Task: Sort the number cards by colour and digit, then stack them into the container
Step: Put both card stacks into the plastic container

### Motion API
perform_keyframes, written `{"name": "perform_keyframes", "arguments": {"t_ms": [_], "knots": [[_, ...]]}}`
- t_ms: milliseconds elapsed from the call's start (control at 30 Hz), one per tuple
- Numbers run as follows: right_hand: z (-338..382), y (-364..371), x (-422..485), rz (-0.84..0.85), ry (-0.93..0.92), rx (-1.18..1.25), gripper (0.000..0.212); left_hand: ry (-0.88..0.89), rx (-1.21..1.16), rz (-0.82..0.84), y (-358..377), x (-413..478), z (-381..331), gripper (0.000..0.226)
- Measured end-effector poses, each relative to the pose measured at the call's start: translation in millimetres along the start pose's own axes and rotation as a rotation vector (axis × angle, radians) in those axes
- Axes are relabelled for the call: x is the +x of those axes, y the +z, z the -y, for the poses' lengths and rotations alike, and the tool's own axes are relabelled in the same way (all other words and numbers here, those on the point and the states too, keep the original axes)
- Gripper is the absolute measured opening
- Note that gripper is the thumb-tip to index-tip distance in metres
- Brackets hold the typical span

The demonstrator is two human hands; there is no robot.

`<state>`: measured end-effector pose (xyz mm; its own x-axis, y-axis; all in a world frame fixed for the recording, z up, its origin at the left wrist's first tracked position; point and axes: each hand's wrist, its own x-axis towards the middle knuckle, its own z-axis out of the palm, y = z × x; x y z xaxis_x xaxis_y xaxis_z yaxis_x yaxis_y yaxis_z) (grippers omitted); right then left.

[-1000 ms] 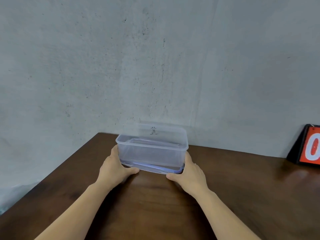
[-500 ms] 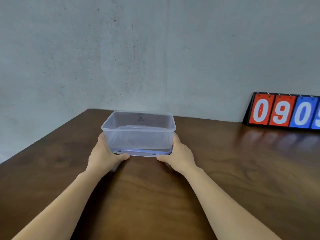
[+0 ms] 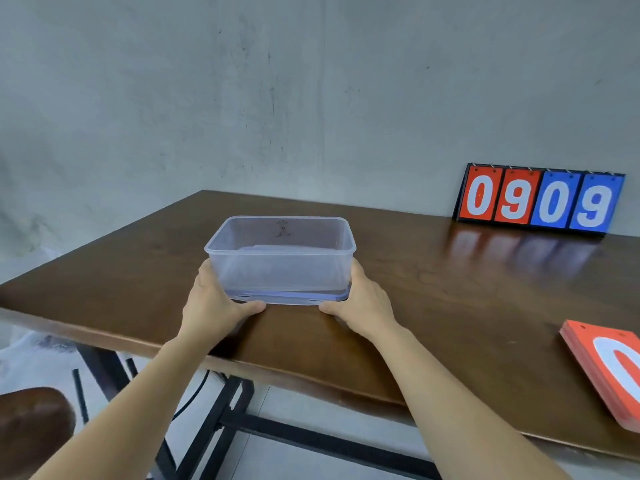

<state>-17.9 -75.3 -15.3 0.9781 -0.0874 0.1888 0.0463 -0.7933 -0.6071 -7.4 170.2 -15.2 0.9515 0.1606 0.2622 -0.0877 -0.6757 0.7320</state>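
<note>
Both hands, left hand and right hand, grip the container.

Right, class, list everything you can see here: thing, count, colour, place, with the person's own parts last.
container: 1, clear, table's middle.
scoreboard: 1, black frame, red and blue cards reading 0909, far right by wall.
card stack: 1, red, table's near right edge.
table: 1, dark brown, black legs.
stool: 1, brown, lower left.
left hand: 1, grips container's left end.
right hand: 1, grips container's right end.
</note>
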Motion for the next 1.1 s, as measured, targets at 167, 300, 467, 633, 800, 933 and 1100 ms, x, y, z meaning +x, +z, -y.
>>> {"name": "perform_keyframes", "arguments": {"t_ms": [167,300,467,633,800,933,1100], "knots": [[0,-5,-38,-0.008,0.001,0.059,0.086,-0.013,-0.011,0.006,-11,-38,6,0.106],[4,-8,-58,0.011,0.030,0.129,0.085,0.000,-0.012,0.002,-26,-48,10,0.101],[21,-8,-69,-0.028,0.105,0.312,0.092,0.023,-0.115,0.065,-38,-44,1,0.099],[30,-9,-80,-0.087,0.143,0.322,0.084,0.046,-0.192,0.025,-36,-48,-10,0.090],[18,-42,-104,-0.268,0.181,0.399,0.074,0.144,-0.253,0.046,-20,-61,-47,0.090],[-14,-76,-135,-0.450,0.272,0.395,0.066,0.199,-0.289,0.132,17,-86,-88,0.090],[-58,-108,-168,-0.549,0.374,0.377,0.079,0.217,-0.313,0.230,62,-125,-129,0.087]]}}
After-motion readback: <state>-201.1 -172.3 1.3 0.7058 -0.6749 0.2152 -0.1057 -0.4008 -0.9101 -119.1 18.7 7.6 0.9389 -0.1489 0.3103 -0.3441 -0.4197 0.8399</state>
